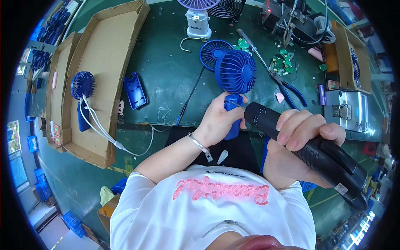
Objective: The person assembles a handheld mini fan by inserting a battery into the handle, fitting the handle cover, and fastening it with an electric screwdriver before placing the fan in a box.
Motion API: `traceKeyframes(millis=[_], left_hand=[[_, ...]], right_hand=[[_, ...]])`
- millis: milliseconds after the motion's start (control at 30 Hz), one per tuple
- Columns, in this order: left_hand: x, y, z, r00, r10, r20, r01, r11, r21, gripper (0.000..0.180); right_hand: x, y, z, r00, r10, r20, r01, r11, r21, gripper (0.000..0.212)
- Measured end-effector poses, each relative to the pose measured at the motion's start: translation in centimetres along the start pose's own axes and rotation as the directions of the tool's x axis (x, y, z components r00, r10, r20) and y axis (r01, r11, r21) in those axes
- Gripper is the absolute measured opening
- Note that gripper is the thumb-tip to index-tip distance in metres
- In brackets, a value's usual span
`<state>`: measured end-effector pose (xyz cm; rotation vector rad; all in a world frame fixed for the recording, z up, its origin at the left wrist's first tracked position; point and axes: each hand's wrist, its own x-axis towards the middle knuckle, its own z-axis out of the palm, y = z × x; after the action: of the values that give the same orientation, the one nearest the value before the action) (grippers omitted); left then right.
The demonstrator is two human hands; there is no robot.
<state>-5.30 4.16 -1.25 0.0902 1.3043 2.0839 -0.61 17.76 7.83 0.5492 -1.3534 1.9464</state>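
My left hand [214,116] is closed around the handle of a blue handheld fan [236,73], holding it upright at the table's near edge. In my right hand [304,130] is a black electric screwdriver [333,162], its body slanting down to the right. Its thin bit meets the fan's handle just below the round head, beside my left fingers. Any screw there is too small to make out. Just behind the fan lies another blue round fan grille [213,54], with a dark cable running toward the table edge. A blue plastic shell [135,91] rests farther left.
Cardboard trays [106,41] stand at left, one holding a blue fan [82,85] with white cables. A white fan [198,26] stands at the back. Rightward are a soldering iron [253,46], green circuit boards [282,61], blue-handled pliers [294,95] and a metal box [352,112].
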Motion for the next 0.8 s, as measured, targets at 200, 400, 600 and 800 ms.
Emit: traceKeyframes(millis=[200,400,600,800], left_hand=[[0.3,-0.5,-0.3,0.998,-0.005,0.061,0.008,0.999,-0.045,0.022],[0.4,-0.2,-0.2,0.998,0.003,0.064,-0.004,1.000,0.026,0.022],[0.4,-0.2,-0.3,0.998,-0.022,0.051,0.019,0.999,0.051,0.025],[0.2,-0.2,-0.3,0.999,-0.011,0.045,0.008,0.998,0.065,0.026]], right_hand=[[0.2,0.9,-0.1,0.999,-0.010,0.033,0.011,0.999,-0.034,0.077],[0.4,1.4,-0.2,0.999,0.016,0.044,-0.016,1.000,0.003,0.072],[0.9,1.8,-0.4,0.994,0.095,0.044,-0.099,0.990,0.097,0.065],[0.7,2.1,-0.5,0.996,0.089,0.020,-0.091,0.986,0.137,0.064]])
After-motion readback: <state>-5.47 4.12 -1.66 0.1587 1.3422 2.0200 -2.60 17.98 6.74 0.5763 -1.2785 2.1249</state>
